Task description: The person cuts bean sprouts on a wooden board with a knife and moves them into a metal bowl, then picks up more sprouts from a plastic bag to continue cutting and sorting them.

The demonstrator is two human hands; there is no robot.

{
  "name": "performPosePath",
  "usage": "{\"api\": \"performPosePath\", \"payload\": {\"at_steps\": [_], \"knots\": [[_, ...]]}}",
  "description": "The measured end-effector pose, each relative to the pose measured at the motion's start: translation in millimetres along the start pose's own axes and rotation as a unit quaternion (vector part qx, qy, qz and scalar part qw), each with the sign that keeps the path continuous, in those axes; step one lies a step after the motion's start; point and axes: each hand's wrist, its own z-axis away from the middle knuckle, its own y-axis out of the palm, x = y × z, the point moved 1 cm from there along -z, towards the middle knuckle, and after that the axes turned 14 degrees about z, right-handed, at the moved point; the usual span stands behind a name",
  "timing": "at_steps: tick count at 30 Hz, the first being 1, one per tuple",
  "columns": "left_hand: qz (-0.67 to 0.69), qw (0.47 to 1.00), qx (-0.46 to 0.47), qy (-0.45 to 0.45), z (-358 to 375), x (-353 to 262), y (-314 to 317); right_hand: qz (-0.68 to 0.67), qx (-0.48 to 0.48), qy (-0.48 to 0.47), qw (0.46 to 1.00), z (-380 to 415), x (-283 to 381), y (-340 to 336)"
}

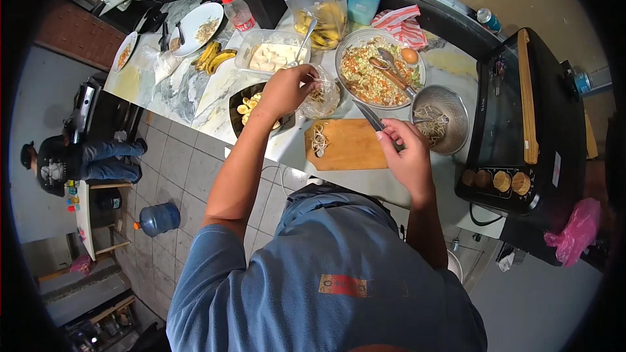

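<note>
My left hand (pixel 288 93) is closed with its fingertips at the rim of a clear plastic bag (pixel 330 96), which has pale sprouts inside. In my right hand (pixel 407 153) is a knife (pixel 369 116), its blade pointing up and left above the wooden cutting board (pixel 358 150). A few bean sprouts (pixel 319 138) lie on the board's left end. To the right stands a metal bowl (pixel 460 117) with more sprouts in it. Behind the board, a large round tray (pixel 340 42) holds shredded vegetables, an egg (pixel 409 56) and wooden-handled tongs (pixel 390 77).
A dark bowl of sliced bananas (pixel 236 98) and a tub of white batter (pixel 242 52) are at the left. A black toaster oven (pixel 502 111) bounds the right. Farther left, a person (pixel 85 160) stands near a water jug (pixel 160 218) on the floor.
</note>
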Motion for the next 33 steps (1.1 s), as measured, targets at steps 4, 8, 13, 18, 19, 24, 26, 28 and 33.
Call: {"api": "performPosePath", "payload": {"at_steps": [4,8,13,18,19,24,26,28,33], "knots": [[0.007,0.999,0.026,0.032,-0.8,-3.1,-0.7,0.007,0.008,0.011,1.000,3.1,0.0,6.1],[-0.015,0.997,0.023,0.077,0.1,1.3,1.2,0.007,0.004,0.024,1.000,7.1,1.2,7.5],[-0.025,0.998,0.032,0.039,-4.3,-3.4,3.9,0.016,-0.009,0.027,0.999,12.4,-0.3,6.4],[-0.051,0.997,0.040,0.029,-2.9,-6.8,0.6,0.015,-0.011,0.040,0.999,19.4,-5.3,10.1],[-0.055,0.997,0.045,0.022,-2.9,-4.1,-0.1,0.016,-0.006,0.039,0.999,19.8,-5.6,10.3],[-0.070,0.996,0.056,0.017,-3.2,-4.1,-1.2,0.015,-0.009,0.023,1.000,20.7,-7.7,12.3],[-0.104,0.991,0.068,0.056,-5.4,-1.4,6.2,0.008,0.001,0.034,0.999,20.3,-7.0,12.8],[-0.124,0.986,0.086,0.065,-5.7,-3.5,18.5,0.008,0.004,0.039,0.999,22.6,-9.5,14.8],[-0.207,0.962,0.179,0.019,-16.9,5.7,49.7,0.020,-0.007,0.039,0.999,27.6,-10.2,9.0]]}}
